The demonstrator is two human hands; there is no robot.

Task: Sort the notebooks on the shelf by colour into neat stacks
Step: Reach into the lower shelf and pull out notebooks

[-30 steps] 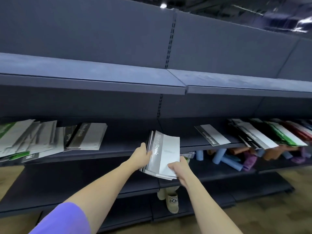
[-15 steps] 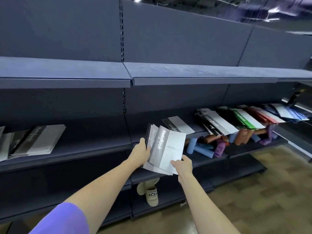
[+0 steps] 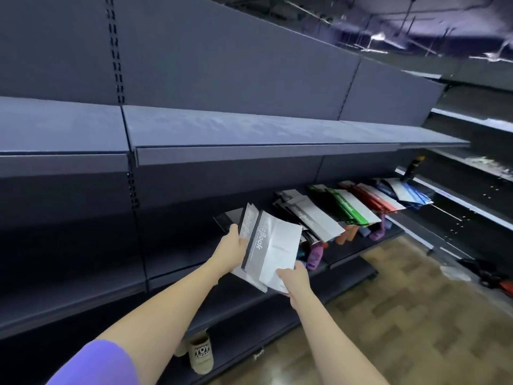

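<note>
I hold a small stack of grey-and-white notebooks (image 3: pixel 273 247) in front of the middle shelf (image 3: pixel 177 276). My left hand (image 3: pixel 231 245) grips its left edge and my right hand (image 3: pixel 294 276) grips its lower right corner. Along the shelf to the right lie a single dark notebook (image 3: pixel 226 218), a heap of black-and-white notebooks (image 3: pixel 311 215), then green notebooks (image 3: pixel 347 208), red notebooks (image 3: pixel 374 198) and blue notebooks (image 3: pixel 410 191), all fanned loosely.
The upper shelf (image 3: pixel 249 132) carries nothing. Coloured bottles (image 3: pixel 315 255) lie on the shelf under the notebooks. A beige slipper (image 3: pixel 200 355) stands by the bottom shelf. Another shelving unit (image 3: pixel 472 195) closes the aisle at the right over a wooden floor (image 3: pixel 402 315).
The view has swung right along the shelf, so the left notebook piles are out of sight and the coloured piles are closer. Both hands keep hold of the grey stack.
</note>
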